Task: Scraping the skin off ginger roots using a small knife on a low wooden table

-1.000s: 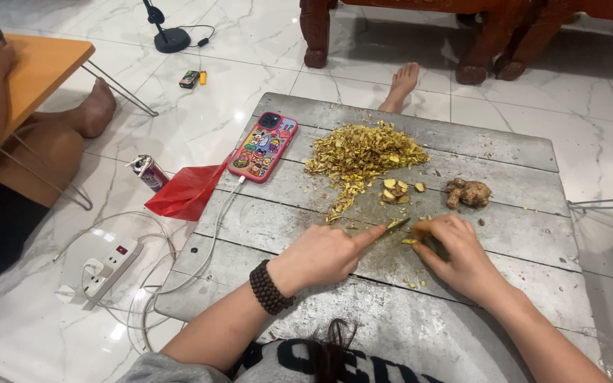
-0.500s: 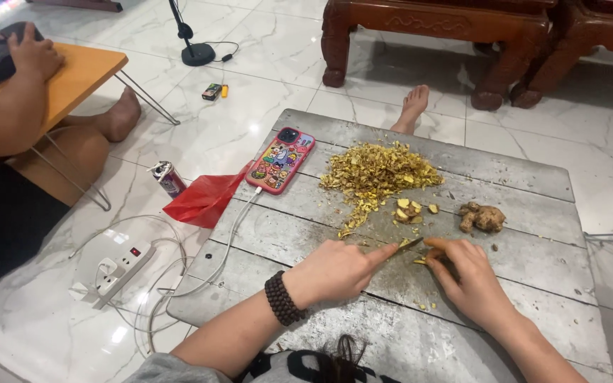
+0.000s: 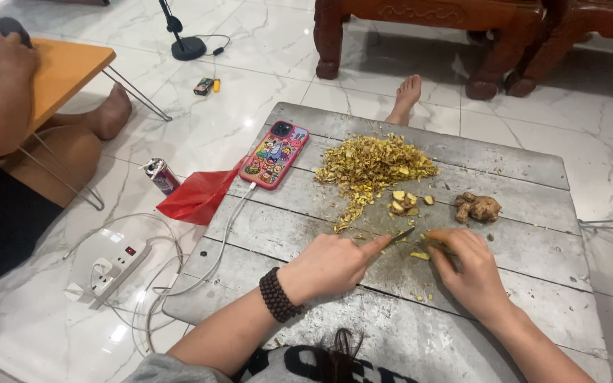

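At the far left, another person's hand (image 3: 5,50) rests on the orange table (image 3: 58,74), much as it did half a second ago. A power strip (image 3: 108,266) and a red bag (image 3: 196,198) lie on the tiled floor, and a phone (image 3: 274,154) lies at the left end of the grey board (image 3: 505,248).

The left hand (image 3: 331,266) has slid slightly left since then. Its fingers are curled around a knife (image 3: 400,236), with the forefinger stretched along the blade's back. The blade's long axis runs from lower left to upper right, tip toward the pile of chopped pieces (image 3: 374,167).

The right hand (image 3: 470,273) presses a yellow root piece (image 3: 435,237) to the board, fingers bunched together over it. An uncut root (image 3: 477,207) lies just beyond.
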